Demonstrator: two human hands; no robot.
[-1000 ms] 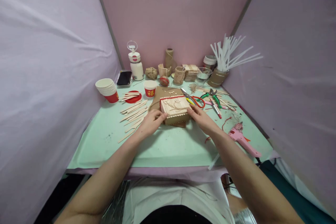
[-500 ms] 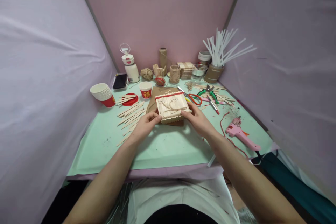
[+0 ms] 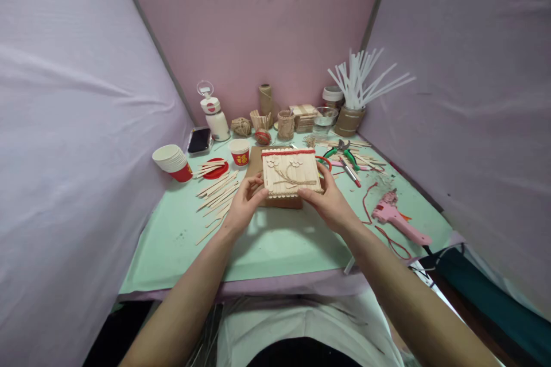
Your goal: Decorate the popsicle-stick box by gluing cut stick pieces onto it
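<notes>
Between my hands is a box made of wooden craft sticks (image 3: 286, 173), with a red band along its far edge and twine stems with small flower shapes on its face. My left hand (image 3: 246, 202) grips its near left corner, thumb in front. At the near right corner, my right hand (image 3: 326, 198) is closed on it too, thumb on the front edge. The box is tilted so its decorated face looks towards me. Under it lies a brown board (image 3: 253, 161), partly covered. Scissors with orange handles (image 3: 326, 163) are mostly hidden behind the box.
Loose craft sticks (image 3: 219, 198) and paper cups (image 3: 172, 161) lie to the left. A pink glue gun (image 3: 398, 215), green-handled pliers (image 3: 343, 150) and a marker (image 3: 350, 173) are on the right. A bottle (image 3: 215, 120), twine and a jar of white glue sticks (image 3: 355, 89) line the back.
Both hands have turned and tilted the box up, so its decorated face shows more squarely. It has moved slightly right and now covers more of the scissors.
</notes>
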